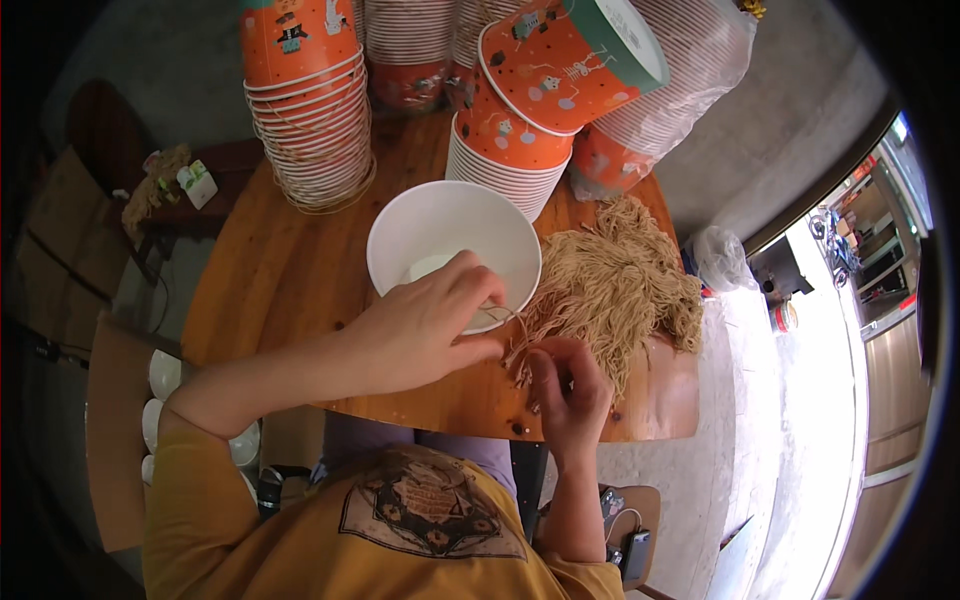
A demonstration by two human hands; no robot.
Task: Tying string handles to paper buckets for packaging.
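A white-lined paper bucket [400,235] stands mouth up on the wooden table in front of me. My left hand [430,320] is closed over its near rim, fingers reaching inside and thumb outside. A thin tan cord [520,322] runs from the rim beside those fingers toward my right hand [570,390]. The right fingers are pinched together at the cord, just right of the bucket; their tips partly hide it. Close by lies a big heap of tan cords [625,285], loose strands spreading toward my right hand.
Stacked orange paper buckets with cords [310,130] stand at the far left of the table [270,330]. Another orange stack [510,145] rises behind the bucket, beside plastic-wrapped buckets [660,90]. A stool with a phone [636,555] is lower right; a cardboard box [115,430] is left.
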